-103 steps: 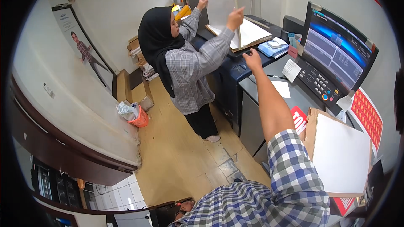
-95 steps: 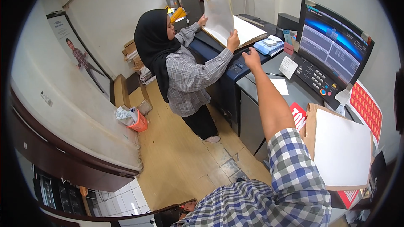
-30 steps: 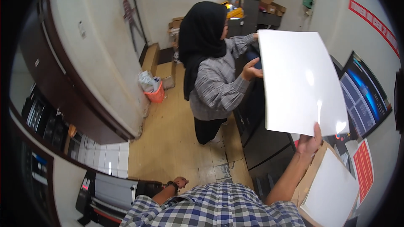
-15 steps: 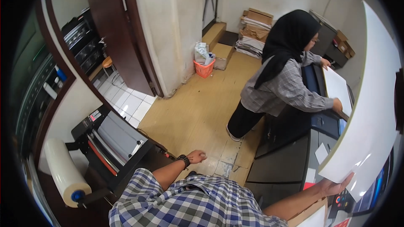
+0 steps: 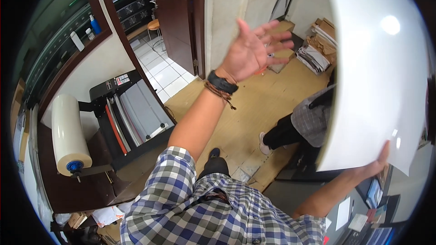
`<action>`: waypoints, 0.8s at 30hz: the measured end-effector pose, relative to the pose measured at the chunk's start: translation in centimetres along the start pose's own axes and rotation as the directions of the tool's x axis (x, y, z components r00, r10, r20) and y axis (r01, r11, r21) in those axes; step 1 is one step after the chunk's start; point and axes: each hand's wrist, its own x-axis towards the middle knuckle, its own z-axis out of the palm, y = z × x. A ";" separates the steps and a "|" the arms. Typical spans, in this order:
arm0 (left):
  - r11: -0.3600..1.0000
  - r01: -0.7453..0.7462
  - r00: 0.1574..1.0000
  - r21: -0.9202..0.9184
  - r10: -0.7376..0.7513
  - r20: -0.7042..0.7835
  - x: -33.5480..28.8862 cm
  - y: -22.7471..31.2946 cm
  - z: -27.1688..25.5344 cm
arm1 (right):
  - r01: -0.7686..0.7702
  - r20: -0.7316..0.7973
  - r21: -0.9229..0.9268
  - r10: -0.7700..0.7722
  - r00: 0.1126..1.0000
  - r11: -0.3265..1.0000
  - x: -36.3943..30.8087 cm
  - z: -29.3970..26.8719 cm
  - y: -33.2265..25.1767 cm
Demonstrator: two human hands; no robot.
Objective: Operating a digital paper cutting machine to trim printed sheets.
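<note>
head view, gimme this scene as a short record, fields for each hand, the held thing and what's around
left hand: bare hand, raised, fingers spread, holding nothing
right hand: bare hand, gripping the lower edge
held thing: large glossy white sheet, bowed; sheet count unclear
at left: black machine with grey plate; thick whitish film roll
beyond: person in grey plaid shirt, partly hidden

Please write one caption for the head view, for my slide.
Bare left hand raised, wide open; bare right hand holding a large, curved, glossy white sheet.
</note>
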 end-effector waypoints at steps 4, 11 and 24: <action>0.978 -0.130 0.987 -0.162 0.113 -0.110 1.6 3.4 -7.7 | -0.208 -0.003 -0.170 0.210 0.978 0.963 2.5 -4.5 10.2; 0.999 -0.006 0.656 -0.054 -0.037 -0.754 -3.6 -1.9 -28.7 | -0.590 -0.329 -0.218 0.511 0.794 0.778 6.1 -10.4 29.9; 0.988 0.148 0.740 -0.033 -0.133 -0.659 20.6 -5.4 -48.4 | -0.506 -0.337 -0.224 0.421 0.842 0.833 29.3 -17.7 40.4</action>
